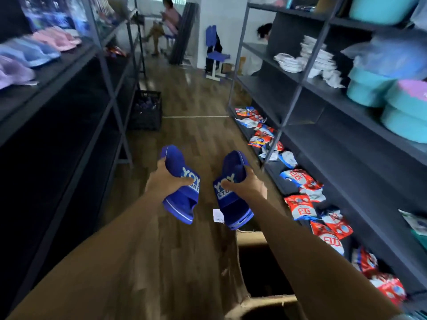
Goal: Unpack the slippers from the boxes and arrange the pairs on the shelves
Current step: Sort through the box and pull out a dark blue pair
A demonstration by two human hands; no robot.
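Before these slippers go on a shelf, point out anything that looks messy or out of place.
The red and white packets on the right rack's bottom shelf lie strewn at odd angles, overlapping, not in rows. The blue slippers in the left hand and right hand look intact.

One head camera, looking down a shop aisle

Worn on the person's head, it faces forward and down along the floor [196, 135]; the left hand [165, 181] gripping the left slipper [182, 200] and the right hand [248, 188] gripping the right slipper [233, 205] sit near, at centre, between left shelving [69, 72] and right shelving [323, 107].
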